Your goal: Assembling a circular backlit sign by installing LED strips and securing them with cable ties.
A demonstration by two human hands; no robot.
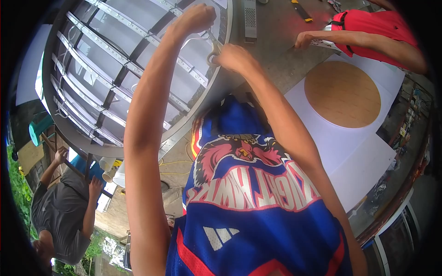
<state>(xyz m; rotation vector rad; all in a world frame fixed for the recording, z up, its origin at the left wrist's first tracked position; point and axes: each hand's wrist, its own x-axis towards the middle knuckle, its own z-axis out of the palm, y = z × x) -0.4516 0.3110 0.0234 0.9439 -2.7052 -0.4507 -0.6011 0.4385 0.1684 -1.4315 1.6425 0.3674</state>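
Observation:
My right hand (234,58) is closed on the handles of a pair of scissors (214,47), beside the rim of a large round sign frame (220,76). The blades point up toward my left hand (197,19). That hand is closed over the inside of the frame; what its fingers hold is hidden. A thin white wire (189,41) loops below it, close to the blades. Inside the frame run several white LED strips (103,80), fixed in rows across dark crossbars.
A round wooden disc (343,94) lies on white sheets (311,119) at right. Beyond it a person in red (377,32) works. Another person in dark grey (62,216) is at lower left, near cups (108,170). A perforated metal bar (250,20) and yellow-black tool (301,11) lie ahead.

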